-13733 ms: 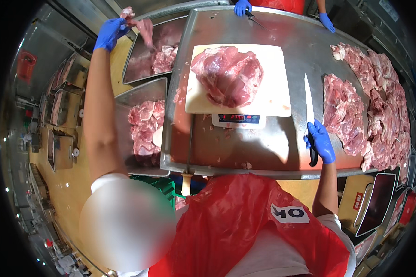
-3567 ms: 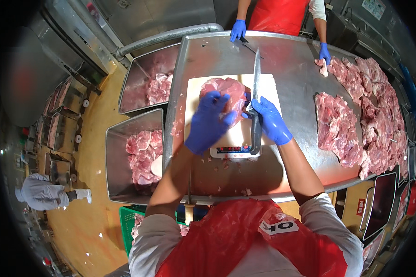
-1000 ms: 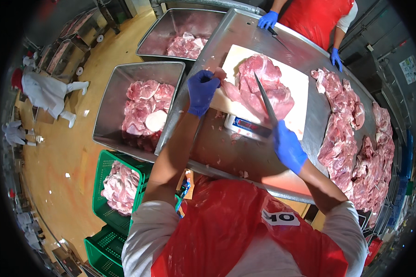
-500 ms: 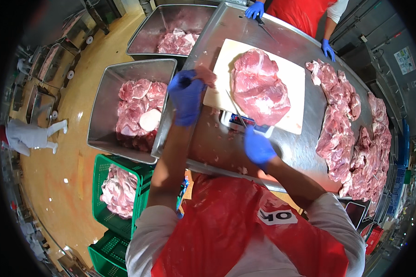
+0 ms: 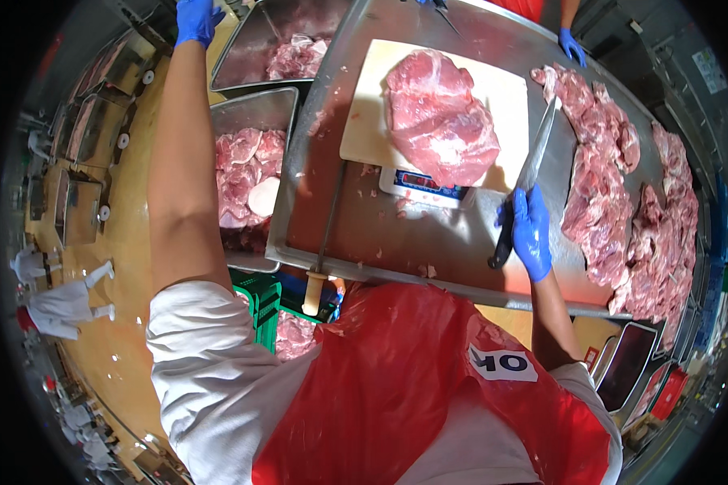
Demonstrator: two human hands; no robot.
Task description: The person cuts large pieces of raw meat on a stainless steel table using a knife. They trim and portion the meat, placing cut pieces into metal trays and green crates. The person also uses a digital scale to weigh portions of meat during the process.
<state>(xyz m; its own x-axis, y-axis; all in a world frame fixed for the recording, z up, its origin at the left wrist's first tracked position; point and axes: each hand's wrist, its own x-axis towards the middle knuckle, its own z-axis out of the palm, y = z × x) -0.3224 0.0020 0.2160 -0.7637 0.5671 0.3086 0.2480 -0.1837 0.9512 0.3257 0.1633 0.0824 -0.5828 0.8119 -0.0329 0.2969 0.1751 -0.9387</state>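
My right hand (image 5: 531, 234), in a blue glove, grips a knife (image 5: 539, 145) by its dark handle, the blade pointing away past the board's right edge. My left hand (image 5: 196, 23), also gloved in blue, reaches far out at the upper left, beside the far metal tub. The picture's top edge cuts off most of its fingers, so its grip is hidden. A large pink piece of meat (image 5: 441, 117) rests on a white cutting board (image 5: 505, 101). Below the board's near edge shows a small digital scale (image 5: 392, 184).
Several meat pieces (image 5: 594, 194) lie along the right of the metal table (image 5: 477, 263). Metal tubs (image 5: 255, 105) of meat and green crates (image 5: 259, 303) stand left. A wooden-handled rod (image 5: 315, 291) juts over the near edge. Across the table is a co-worker's gloved hand (image 5: 572, 47).
My left hand has swung from beside the board to the upper left; the meat scrap it held no longer shows. My right hand has moved right with the knife, away from the scale.
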